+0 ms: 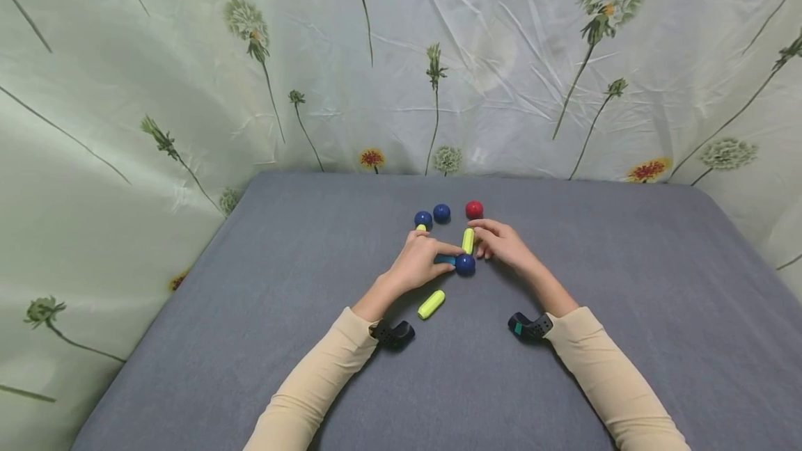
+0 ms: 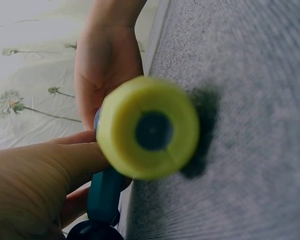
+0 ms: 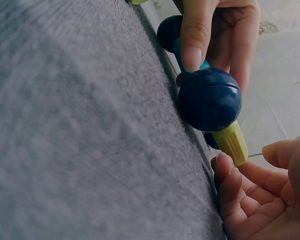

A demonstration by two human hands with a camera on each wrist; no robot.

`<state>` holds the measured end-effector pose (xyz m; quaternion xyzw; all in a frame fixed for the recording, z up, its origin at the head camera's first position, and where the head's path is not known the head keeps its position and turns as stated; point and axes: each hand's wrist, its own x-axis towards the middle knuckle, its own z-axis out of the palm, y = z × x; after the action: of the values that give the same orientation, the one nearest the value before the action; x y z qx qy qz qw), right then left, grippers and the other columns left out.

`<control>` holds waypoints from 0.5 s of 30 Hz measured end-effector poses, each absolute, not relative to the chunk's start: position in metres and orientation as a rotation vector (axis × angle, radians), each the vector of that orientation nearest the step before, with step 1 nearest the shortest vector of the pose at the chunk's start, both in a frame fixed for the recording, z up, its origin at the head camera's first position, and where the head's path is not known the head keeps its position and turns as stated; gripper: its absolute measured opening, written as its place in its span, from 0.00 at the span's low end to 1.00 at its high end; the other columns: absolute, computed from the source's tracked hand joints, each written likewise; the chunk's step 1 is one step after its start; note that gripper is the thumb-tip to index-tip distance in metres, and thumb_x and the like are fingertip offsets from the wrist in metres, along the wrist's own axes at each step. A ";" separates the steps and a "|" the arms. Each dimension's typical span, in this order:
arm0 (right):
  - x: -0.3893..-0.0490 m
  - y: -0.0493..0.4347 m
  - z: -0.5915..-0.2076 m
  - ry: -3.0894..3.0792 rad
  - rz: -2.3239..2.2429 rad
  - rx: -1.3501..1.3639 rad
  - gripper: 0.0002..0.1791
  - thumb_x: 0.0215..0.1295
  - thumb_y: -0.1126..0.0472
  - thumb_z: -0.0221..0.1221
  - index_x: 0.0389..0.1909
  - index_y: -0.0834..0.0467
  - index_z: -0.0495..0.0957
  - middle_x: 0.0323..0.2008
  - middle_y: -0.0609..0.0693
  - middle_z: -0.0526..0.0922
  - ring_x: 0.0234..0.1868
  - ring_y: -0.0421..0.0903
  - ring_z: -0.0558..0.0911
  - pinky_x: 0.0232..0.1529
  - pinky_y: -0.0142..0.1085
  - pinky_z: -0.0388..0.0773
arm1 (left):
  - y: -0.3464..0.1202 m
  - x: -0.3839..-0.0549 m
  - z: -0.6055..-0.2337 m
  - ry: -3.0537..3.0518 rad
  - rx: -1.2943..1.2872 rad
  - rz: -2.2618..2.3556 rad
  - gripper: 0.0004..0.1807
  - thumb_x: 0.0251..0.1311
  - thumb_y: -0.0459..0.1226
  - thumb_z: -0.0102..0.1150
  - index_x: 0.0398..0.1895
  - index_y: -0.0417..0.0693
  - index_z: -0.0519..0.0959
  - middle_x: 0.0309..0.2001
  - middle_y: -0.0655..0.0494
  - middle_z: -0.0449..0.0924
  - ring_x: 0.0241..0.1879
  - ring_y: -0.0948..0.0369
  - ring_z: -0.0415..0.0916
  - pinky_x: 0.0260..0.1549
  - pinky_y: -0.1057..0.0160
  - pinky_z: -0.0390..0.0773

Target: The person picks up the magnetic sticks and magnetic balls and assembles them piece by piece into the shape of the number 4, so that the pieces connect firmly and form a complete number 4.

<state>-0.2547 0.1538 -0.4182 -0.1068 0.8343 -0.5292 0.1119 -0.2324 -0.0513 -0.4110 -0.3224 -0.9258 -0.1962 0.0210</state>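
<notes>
My left hand point(image 1: 416, 261) pinches a blue stick point(image 1: 446, 259) between thumb and fingers. On the stick's right end sits a dark blue ball point(image 1: 465, 264), large and glossy in the right wrist view. From that ball a yellow-green stick point(image 1: 468, 241) points away toward the back. My right hand point(image 1: 501, 243) is beside this stick, fingers loosely bent; in the right wrist view its fingertips point(image 3: 224, 162) are right at the stick's end, with the thumb apart. Beyond the left hand, another blue ball point(image 1: 423, 219) adjoins a yellow-green stick point(image 1: 421, 227), mostly hidden by the fingers.
Nearer the front lies a loose yellow-green stick point(image 1: 431, 305), its hollow end facing the left wrist camera. A blue ball point(image 1: 441, 213) and a red ball point(image 1: 474, 210) stand farther back. A flowered curtain point(image 1: 401, 61) rises behind the grey-covered table point(image 1: 250, 298).
</notes>
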 end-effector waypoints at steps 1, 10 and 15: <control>-0.255 0.154 -0.418 2.442 -1.559 -0.310 0.22 0.72 0.59 0.44 0.61 0.66 0.67 0.32 0.56 0.77 0.23 0.37 0.75 0.27 0.29 0.73 | -0.051 -0.232 -0.411 -2.872 -0.997 -0.605 0.18 0.55 0.42 0.64 0.51 0.60 0.81 0.45 0.63 0.85 0.41 0.67 0.80 0.59 0.51 0.60; -0.257 0.161 -0.414 2.400 -1.621 -0.318 0.23 0.73 0.59 0.43 0.62 0.70 0.64 0.42 0.69 0.76 0.24 0.35 0.76 0.27 0.28 0.74 | -0.052 -0.232 -0.412 -2.877 -0.979 -0.600 0.18 0.55 0.43 0.64 0.51 0.61 0.81 0.45 0.64 0.85 0.44 0.67 0.80 0.59 0.51 0.61; -0.259 0.169 -0.408 2.494 -1.656 -0.235 0.21 0.72 0.61 0.44 0.59 0.71 0.67 0.43 0.71 0.77 0.23 0.33 0.76 0.27 0.27 0.74 | -0.051 -0.233 -0.412 -2.880 -0.971 -0.584 0.18 0.55 0.44 0.65 0.51 0.62 0.81 0.45 0.64 0.85 0.45 0.68 0.80 0.59 0.52 0.60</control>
<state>-0.2588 0.1688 -0.4084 -0.0781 0.8285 -0.5502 0.0690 -0.2326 -0.0515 -0.4123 -0.3135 -0.9304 -0.1885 0.0235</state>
